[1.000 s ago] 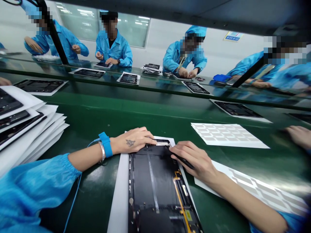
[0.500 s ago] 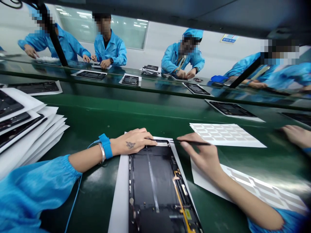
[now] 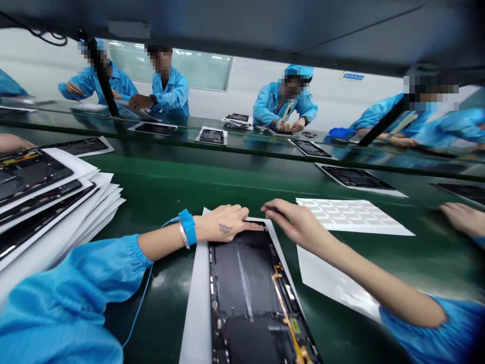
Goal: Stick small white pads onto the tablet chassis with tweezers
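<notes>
In front of me a black tablet housing (image 3: 244,283) with an orange flex cable lies on a white sheet (image 3: 195,303). My left hand (image 3: 223,223) rests across its far end, index finger stretched along the top edge to the right corner; nothing shows in its grasp. A blue wrist strap (image 3: 188,227) with a cord is round that wrist. Just right of the far corner, my right hand (image 3: 299,222) is closed on dark tweezers (image 3: 278,208), mostly covered by its fingers. The tweezers' tips cannot be made out.
Stacked housings on white sheets (image 3: 109,202) stand at left. To the right lie a sheet of grey labels (image 3: 352,215) and a white sheet (image 3: 329,273). A co-worker's hand (image 3: 460,217) is at far right. Beyond, housings (image 3: 352,177) lie along the bench before several co-workers.
My left index finger has slid right along the housing's top edge to the corner. My right hand has lifted slightly away and turned with the tweezers. The view has shifted.
</notes>
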{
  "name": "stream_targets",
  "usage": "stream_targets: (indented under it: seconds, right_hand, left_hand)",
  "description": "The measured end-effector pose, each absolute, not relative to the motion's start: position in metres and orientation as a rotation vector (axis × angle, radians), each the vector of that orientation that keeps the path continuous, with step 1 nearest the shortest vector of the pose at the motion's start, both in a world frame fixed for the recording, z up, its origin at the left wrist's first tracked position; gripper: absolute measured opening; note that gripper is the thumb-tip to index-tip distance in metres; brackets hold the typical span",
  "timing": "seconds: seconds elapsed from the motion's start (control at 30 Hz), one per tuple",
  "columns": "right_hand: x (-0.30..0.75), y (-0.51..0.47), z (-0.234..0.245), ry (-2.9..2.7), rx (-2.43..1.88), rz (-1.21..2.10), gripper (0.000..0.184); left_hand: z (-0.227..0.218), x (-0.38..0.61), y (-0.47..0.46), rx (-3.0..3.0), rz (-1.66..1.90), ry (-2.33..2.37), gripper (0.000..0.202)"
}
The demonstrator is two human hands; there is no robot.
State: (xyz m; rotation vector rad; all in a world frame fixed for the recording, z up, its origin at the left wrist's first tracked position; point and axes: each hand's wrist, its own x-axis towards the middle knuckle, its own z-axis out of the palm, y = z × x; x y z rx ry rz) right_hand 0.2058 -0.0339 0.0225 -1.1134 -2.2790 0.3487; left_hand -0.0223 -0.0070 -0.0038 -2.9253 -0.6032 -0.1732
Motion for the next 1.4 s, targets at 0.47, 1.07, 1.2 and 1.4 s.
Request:
stream_targets:
  seconds: [0.47, 1.07, 1.2, 1.4]
  right_hand:
    - [0.174, -0.007, 0.024, -3.016, -1.069, 0.244, 0.013]
    - [0.198, -0.004, 0.026, -3.076, -1.203, 0.103, 0.014]
    - [0.209, -0.019, 0.009, -2.707, -1.153, 0.169, 0.019]
    - [0.209, -0.047, -0.015, -2.580, -0.973, 0.366, 0.033]
  left_hand:
    - [-0.021, -0.046, -0.005, -3.131, -0.548, -0.700, 0.033]
    - [-0.023, -0.045, -0.001, -3.097, -0.555, -0.657, 0.038]
    - [-0.023, -0.045, -0.002, -3.089, -0.549, -0.665, 0.037]
    - [-0.022, -0.044, -0.003, -3.086, -0.567, -0.658, 0.035]
